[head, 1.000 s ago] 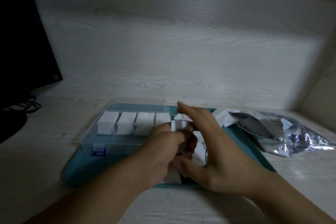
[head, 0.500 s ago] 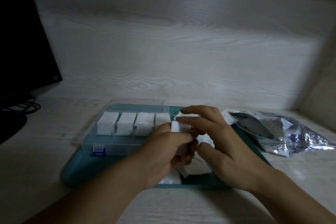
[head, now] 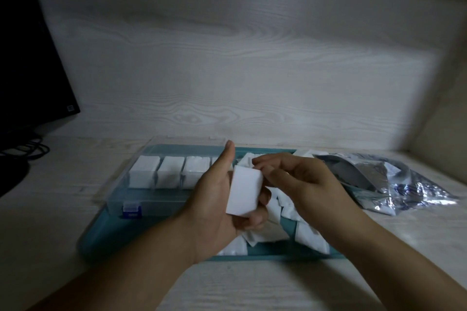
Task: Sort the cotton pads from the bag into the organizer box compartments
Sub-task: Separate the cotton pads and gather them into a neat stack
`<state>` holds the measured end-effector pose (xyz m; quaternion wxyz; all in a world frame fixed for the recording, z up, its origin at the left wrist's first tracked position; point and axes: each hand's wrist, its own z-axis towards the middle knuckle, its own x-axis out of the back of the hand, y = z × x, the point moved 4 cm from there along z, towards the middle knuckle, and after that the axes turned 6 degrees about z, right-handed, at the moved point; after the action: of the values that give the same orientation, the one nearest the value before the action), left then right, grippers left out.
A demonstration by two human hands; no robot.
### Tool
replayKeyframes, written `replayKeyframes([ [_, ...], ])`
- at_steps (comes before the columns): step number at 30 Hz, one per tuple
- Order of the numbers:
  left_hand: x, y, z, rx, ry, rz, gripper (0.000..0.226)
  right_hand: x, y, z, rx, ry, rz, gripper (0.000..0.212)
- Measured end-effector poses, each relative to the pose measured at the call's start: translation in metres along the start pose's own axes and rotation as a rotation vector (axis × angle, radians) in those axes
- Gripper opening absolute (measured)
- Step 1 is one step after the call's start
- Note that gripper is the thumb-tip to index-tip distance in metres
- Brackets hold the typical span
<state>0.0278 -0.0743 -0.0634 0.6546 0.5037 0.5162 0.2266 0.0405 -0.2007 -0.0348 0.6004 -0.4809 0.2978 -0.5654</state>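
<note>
Your left hand (head: 217, 209) holds a stack of cotton pads (head: 244, 193) in the middle of the frame, thumb up. Your right hand (head: 300, 184) pinches its top edge, fingers curled

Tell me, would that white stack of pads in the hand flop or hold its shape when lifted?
The stack of pads probably holds its shape: its edges look straight in the left hand. It seems light, held by fingers alone. Single loose pads on the tray lie crooked, so likely floppier.
</note>
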Motion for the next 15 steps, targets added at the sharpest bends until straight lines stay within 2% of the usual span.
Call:
replayKeyframes([
  [8, 0.001, -0.004, -0.001, 0.04, 0.028, 0.131, 0.072, -0.005, -0.002, -0.004, 0.02, -0.002, -0.023, 0.016],
  [12, 0.002, -0.001, -0.003, 0.03, 0.058, 0.136, 0.073, 0.01, 0.001, 0.002, 0.01, 0.157, 0.021, 0.02],
  [15, 0.005, 0.004, -0.004, -0.007, 0.107, 0.092, 0.074, 0.028, 0.011, 0.011, -0.008, 0.259, -0.057, 0.019],
])
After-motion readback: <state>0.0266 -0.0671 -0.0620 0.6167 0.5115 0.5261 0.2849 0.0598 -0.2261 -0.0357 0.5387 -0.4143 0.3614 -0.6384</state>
